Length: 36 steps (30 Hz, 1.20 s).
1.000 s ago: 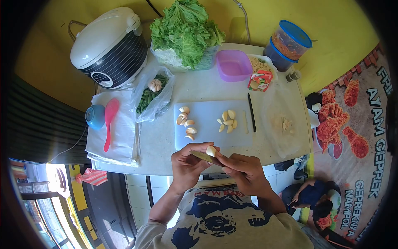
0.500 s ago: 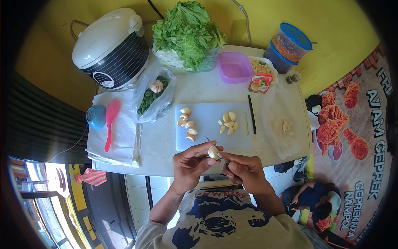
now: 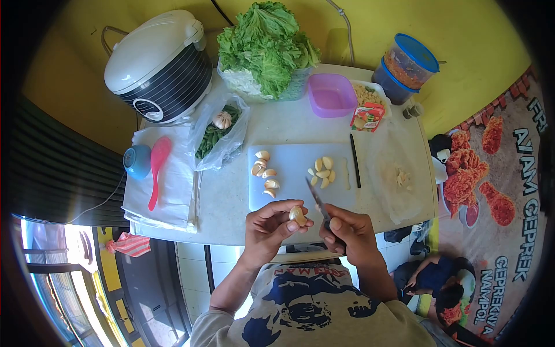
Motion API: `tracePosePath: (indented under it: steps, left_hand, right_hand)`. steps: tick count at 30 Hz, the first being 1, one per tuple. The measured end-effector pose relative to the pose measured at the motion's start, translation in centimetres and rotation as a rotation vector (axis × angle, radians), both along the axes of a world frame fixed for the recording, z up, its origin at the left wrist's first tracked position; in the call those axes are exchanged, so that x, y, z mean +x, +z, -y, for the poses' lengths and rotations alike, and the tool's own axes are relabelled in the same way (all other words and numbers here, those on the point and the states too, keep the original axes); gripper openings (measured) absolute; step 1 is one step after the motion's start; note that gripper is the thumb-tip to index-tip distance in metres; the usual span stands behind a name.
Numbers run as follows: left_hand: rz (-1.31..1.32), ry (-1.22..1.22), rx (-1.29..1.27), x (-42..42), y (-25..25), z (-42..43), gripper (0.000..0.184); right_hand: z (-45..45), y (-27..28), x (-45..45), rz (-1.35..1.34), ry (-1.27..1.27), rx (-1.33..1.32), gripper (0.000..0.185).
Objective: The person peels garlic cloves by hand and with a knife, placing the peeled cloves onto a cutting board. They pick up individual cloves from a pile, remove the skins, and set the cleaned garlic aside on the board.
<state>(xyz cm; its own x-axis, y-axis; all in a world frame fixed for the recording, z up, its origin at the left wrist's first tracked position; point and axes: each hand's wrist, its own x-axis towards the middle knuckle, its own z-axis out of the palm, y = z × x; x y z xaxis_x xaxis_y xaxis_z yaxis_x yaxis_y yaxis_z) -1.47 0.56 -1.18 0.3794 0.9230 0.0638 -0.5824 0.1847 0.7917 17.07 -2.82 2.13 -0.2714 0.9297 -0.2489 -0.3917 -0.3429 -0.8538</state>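
Note:
Between the thumb and fingers of my left hand (image 3: 270,230) is a garlic clove (image 3: 298,216), held over the table's front edge. My right hand (image 3: 350,231) grips a small knife (image 3: 317,196) by its dark handle, the blade pointing up and away, apart from the clove. Beyond both hands lies a white cutting board (image 3: 295,173). Unpeeled garlic cloves (image 3: 265,172) form a row on its left side. Several pale peeled cloves (image 3: 325,171) are grouped on its right side, next to a thin whitish strip (image 3: 346,173).
Around the table (image 3: 231,199) stand a rice cooker (image 3: 159,69), a tub of lettuce (image 3: 263,52), a purple container (image 3: 332,95) and stacked blue-lidded tubs (image 3: 406,62). A bag of green chillies (image 3: 217,136) holds a garlic bulb. Garlic skins (image 3: 403,178) lie on plastic at right. Another person (image 3: 436,283) sits lower right.
The knife has come away from the clove, moving right with its blade turned more upright. My left hand keeps hold of the clove. The whole view has shifted slightly.

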Motion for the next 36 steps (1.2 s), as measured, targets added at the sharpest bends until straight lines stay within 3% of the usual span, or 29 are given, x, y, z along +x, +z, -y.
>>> tracePosePath:
  steps: [1,3,11,20,26,28,31,36]
  left_hand:
    - [0.008,0.010,-0.005,0.1,0.0,0.0,0.029]
    - [0.016,0.017,-0.014,0.1,-0.1,0.0,0.029]
    - [-0.021,0.122,0.120,0.3,-0.9,-0.3,0.031]
    - [-0.077,0.093,0.054,0.0,-0.1,-0.2,0.029]
    - [-0.105,0.082,0.094,-0.1,-1.1,-0.3,0.032]
    - [-0.106,0.053,0.091,-0.2,-0.6,-0.3,0.033]
    - [-0.070,0.009,0.100,-0.2,-0.4,-0.4,0.033]
    - [-0.009,-0.033,0.036,-0.2,-0.4,-0.3,0.032]
  right_hand:
    - [0.0,0.0,-0.2,0.001,0.001,0.001,0.037]
    - [0.2,0.3,-0.8,0.382,-0.004,0.383,0.037]
    - [0.3,1.7,-1.2,0.323,0.123,0.209,0.038]
    - [-0.1,-0.3,-1.4,0.481,0.039,0.559,0.038]
    - [0.1,-0.6,-1.1,0.286,0.032,0.291,0.032]
    - [0.0,-0.3,-0.9,0.032,0.057,-0.006,0.033]
    - [-0.1,-0.4,-0.7,-0.197,0.060,-0.144,0.037]
    - [-0.1,-0.6,-0.4,-0.324,0.082,-0.202,0.039]
